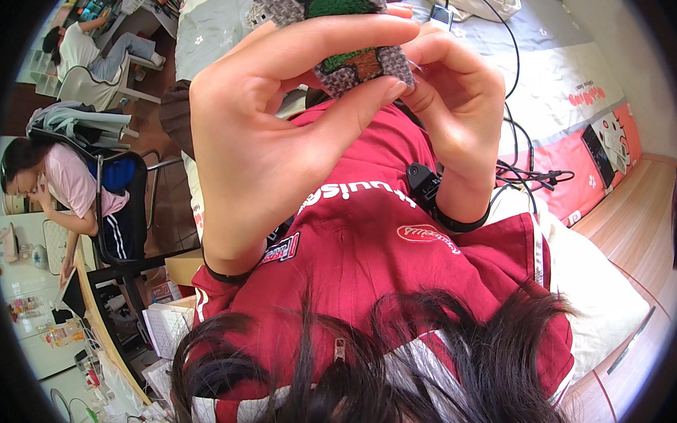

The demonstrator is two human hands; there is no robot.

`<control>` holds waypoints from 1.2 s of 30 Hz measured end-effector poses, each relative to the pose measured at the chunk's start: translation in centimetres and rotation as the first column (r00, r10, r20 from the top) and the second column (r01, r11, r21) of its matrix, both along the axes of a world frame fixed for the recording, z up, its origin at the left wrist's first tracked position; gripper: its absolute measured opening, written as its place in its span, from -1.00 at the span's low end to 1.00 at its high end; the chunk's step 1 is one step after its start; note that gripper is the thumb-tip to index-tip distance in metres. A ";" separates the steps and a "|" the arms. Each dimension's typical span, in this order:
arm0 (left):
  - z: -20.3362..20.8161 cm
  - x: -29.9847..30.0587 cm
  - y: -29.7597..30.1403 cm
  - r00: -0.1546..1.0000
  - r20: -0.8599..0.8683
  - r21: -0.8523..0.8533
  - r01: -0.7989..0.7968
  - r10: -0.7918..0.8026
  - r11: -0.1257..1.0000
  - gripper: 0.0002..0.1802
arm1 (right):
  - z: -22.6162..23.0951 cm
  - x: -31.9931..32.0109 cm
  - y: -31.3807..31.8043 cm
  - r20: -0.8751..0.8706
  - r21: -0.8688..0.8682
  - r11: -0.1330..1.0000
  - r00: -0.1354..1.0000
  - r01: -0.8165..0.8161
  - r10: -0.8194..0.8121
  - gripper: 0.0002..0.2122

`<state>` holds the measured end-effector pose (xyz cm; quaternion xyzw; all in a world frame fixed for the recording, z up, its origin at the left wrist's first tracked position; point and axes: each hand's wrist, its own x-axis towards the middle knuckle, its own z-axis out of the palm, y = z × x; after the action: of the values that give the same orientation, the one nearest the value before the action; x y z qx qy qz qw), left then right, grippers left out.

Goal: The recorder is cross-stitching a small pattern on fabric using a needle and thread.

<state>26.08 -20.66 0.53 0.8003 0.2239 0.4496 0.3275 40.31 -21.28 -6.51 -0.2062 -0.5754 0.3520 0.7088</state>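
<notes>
A small piece of grey woven fabric (341,79) with green and brown embroidery is raised in front of me near the top of the view. My left hand (256,123) grips it, thumb along the lower edge and index finger across its face. At the fabric's right edge, my right hand (458,104) has thumb and fingers pinched together. A thin pale glint shows by those fingertips; whether it is thread or a needle I cannot make out. Dark bands circle both wrists, and a small black device (423,181) sits by the right one.
I recline in a red jacket (352,249) on a bed, against a white pillow (600,295). Black cables (522,177) lie tangled at right near a dark flat device (600,155). At left are two seated people, a black chair (123,174) and a cluttered desk (100,307).
</notes>
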 end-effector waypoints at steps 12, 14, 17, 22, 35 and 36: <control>-0.1 0.2 0.3 0.997 0.048 -0.038 0.063 -0.061 0.997 -0.60 | -0.3 0.0 0.5 -0.101 0.007 0.992 0.987 -0.122 0.122 -0.88; -0.2 0.1 0.4 0.996 0.051 -0.055 0.071 -0.069 0.996 -0.60 | -0.3 -0.1 0.6 -0.092 0.047 0.992 0.988 -0.120 0.124 -0.88; -0.9 -0.1 1.0 0.984 -0.172 0.012 -0.040 0.042 0.999 -0.60 | -0.3 -0.4 0.5 -0.157 -0.110 0.993 0.987 -0.043 0.025 -0.88; -1.2 -0.2 1.4 0.981 -0.152 -0.016 -0.125 0.121 0.992 -0.60 | -0.1 0.4 0.9 0.164 0.163 0.750 0.732 0.641 -0.661 -0.84; -1.3 0.8 1.8 0.989 -0.148 -0.193 0.000 -0.029 0.981 -0.59 | -0.4 0.8 1.0 0.084 0.156 0.920 0.924 0.359 -0.374 -0.88; -1.5 0.8 1.9 0.993 -0.111 -0.161 0.019 -0.038 0.987 -0.58 | -0.5 0.6 1.3 -0.206 0.175 0.976 0.974 0.130 -0.093 -0.95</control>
<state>26.88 -18.73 -0.96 0.7989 0.2661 0.3789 0.3838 40.95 -19.95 -6.96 -0.1351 -0.5205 0.2744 0.7972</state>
